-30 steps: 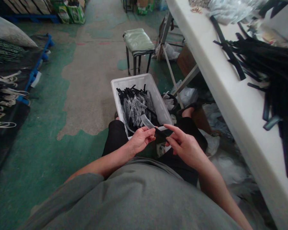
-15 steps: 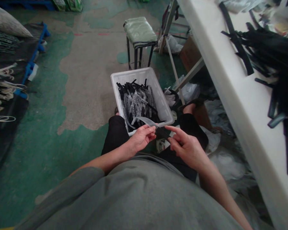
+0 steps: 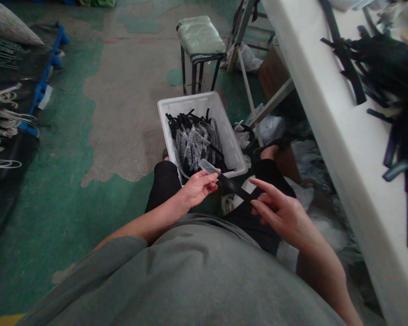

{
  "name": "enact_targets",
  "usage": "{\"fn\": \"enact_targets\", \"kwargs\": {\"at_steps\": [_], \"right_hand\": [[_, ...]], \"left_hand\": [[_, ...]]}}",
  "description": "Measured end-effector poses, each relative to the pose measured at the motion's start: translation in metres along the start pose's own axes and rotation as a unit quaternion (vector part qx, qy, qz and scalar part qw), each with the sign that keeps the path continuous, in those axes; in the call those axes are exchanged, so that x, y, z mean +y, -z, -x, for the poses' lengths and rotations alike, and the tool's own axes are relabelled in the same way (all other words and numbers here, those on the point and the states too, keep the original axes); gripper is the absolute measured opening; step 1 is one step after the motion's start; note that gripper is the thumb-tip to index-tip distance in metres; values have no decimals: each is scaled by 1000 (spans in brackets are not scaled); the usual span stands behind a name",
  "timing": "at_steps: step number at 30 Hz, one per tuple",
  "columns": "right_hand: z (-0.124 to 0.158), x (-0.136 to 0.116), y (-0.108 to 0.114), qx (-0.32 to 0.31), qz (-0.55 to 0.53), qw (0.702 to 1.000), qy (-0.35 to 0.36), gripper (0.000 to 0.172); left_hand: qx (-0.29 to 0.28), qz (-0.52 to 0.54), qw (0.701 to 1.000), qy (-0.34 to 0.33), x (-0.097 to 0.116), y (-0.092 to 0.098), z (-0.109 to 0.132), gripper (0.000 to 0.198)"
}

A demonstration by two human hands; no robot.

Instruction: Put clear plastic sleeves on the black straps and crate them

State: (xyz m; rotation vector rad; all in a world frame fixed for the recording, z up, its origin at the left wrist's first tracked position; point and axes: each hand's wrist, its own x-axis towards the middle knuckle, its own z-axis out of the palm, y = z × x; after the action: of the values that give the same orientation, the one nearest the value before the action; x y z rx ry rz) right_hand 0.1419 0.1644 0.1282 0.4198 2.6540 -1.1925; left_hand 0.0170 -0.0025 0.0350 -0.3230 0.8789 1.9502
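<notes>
A black strip (image 3: pixel 235 186) stretches between my two hands, with a translucent plastic piece (image 3: pixel 208 166) at its left end. My left hand (image 3: pixel 201 186) pinches the strip where the clear piece meets the black part. My right hand (image 3: pixel 275 203) grips the other end between thumb and fingers, its index finger pointing out to the left. Just beyond my hands stands a white plastic bin (image 3: pixel 229 136) between my legs. Inside it lies a heap of black strips (image 3: pixel 193 136), many with clear plastic on them.
A white table (image 3: pixel 313 104) runs along the right, bearing a pile of black strips (image 3: pixel 391 77). A stool with a pale green cover (image 3: pixel 202 36) stands beyond the bin. Plastic bags (image 3: pixel 270 129) lie under the table. Bundled cords (image 3: pixel 3 127) sit on a pallet at left.
My right hand has moved right and toward my body, so more of the black strip shows between my hands. The clear piece now appears shorter and straighter beyond my left fingers.
</notes>
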Motion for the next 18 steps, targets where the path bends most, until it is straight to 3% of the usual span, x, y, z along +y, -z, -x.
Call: {"fn": "enact_targets", "kwargs": {"at_steps": [3,9,13,15,18], "right_hand": [[5,0,-1,28,31,999,-12,42],[-33,0,-29,51,-16,998,14,39],[-24,4,-15,-25,-98,991,88,34],[-9,5,-4,-54,-116,980,151,43],[6,5,1,-48,-99,968,224,59]], "left_hand": [[-10,-5,1000,20,-1,2,-2,24],[-51,-38,996,67,-24,-11,1,18],[-37,-21,996,77,-6,-7,2,16],[-34,-8,996,88,6,-4,3,17],[-35,3,994,101,16,-2,3,17]]}}
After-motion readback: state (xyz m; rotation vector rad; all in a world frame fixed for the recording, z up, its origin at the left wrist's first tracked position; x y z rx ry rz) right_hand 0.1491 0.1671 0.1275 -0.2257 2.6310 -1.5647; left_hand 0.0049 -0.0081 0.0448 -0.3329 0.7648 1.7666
